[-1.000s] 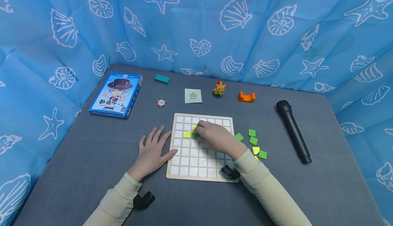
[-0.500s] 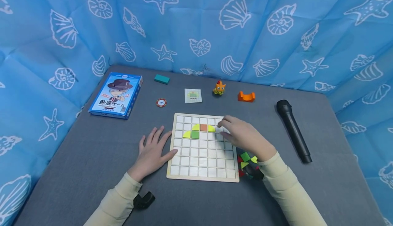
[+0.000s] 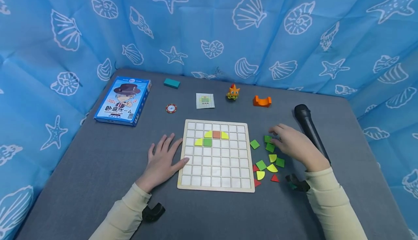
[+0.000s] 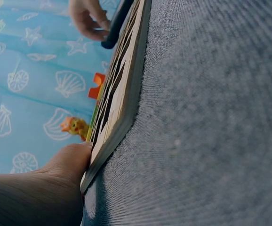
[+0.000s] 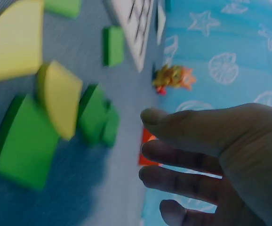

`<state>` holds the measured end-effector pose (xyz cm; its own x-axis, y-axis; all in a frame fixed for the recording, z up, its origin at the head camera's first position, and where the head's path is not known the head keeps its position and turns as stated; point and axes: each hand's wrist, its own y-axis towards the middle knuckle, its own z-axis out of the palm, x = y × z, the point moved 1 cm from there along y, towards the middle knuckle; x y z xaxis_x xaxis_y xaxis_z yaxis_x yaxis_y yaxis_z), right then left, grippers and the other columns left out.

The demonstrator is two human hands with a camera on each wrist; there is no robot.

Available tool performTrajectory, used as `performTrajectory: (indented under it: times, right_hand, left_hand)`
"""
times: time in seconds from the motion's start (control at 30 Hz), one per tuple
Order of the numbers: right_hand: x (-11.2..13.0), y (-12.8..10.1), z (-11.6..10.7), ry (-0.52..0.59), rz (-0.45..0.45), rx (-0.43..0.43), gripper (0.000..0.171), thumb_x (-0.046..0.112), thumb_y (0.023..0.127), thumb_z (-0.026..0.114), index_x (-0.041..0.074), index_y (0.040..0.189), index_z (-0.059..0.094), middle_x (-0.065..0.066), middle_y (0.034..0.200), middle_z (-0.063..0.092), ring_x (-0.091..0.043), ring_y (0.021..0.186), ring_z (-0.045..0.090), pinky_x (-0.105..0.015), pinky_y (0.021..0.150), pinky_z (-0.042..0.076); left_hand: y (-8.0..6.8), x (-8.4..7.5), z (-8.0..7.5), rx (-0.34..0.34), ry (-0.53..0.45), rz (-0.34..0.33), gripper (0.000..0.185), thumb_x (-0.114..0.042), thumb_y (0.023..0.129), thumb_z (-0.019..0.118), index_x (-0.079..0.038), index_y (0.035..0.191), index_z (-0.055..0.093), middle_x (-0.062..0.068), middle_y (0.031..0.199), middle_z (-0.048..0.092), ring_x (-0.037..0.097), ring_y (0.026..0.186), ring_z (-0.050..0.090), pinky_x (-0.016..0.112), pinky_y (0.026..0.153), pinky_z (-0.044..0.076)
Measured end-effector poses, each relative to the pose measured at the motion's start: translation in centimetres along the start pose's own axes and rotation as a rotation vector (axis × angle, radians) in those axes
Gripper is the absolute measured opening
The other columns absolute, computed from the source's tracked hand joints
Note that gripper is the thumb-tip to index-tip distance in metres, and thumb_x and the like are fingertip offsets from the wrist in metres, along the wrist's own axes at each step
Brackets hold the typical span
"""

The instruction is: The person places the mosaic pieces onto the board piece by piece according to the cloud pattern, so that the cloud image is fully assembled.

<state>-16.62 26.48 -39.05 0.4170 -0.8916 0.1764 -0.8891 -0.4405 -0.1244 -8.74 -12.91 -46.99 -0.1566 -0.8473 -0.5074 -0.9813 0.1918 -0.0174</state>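
A wooden grid board lies mid-table with white square cells. Set in its upper rows are yellow quarter-round tiles, an orange-brown square tile and a green square tile. My left hand rests spread on the table, its thumb on the board's left edge; the left wrist view shows that thumb at the rim. My right hand hovers beside the loose green tiles right of the board. In the right wrist view its fingers are loosely bent around nothing.
Loose yellow tiles and red triangular tiles lie near the board's right edge. A black microphone lies at right. Behind stand a pattern card, a toy figure, an orange block, a chip and a blue box.
My right hand has left the green tile on the board and moved right to the loose tiles, uncovering the tiles set in the grid. My left hand has stayed put.
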Motion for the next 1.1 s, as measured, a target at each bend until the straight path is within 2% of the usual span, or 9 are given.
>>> performTrajectory:
  times: [0.27,0.7,1.1]
  right_hand:
    - [-1.9,0.3,1.3,0.027,0.012,0.027,0.029,0.013,0.088,0.069,0.003,0.115,0.064,-0.013,0.108,0.064,-0.026,0.094,0.061,-0.048,0.084,0.050]
    - [-1.8,1.0,1.7,0.028,0.000,0.024,0.027,0.013,0.089,0.067,0.003,0.114,0.065,-0.013,0.109,0.061,-0.024,0.089,0.060,-0.046,0.078,0.050]
    - [-1.4,1.2,2.0,0.058,-0.010,0.009,0.030,0.011,0.090,0.065,0.001,0.119,0.063,-0.014,0.113,0.059,-0.026,0.095,0.060,-0.047,0.082,0.050]
  left_hand:
    - [0.0,-0.1,-0.1,0.003,-0.003,-0.002,0.072,-0.051,0.090,0.060,-0.017,0.148,0.037,0.014,0.157,0.023,0.036,0.146,0.010,0.066,0.107,0.004]
    - [0.0,-0.1,-0.1,0.004,0.008,-0.004,0.072,-0.052,0.089,0.060,-0.016,0.148,0.037,0.014,0.157,0.023,0.036,0.145,0.011,0.066,0.107,0.004]
    - [0.1,0.0,0.1,0.007,0.012,-0.009,0.073,-0.052,0.089,0.060,-0.017,0.148,0.037,0.014,0.157,0.023,0.036,0.146,0.010,0.066,0.108,0.004]
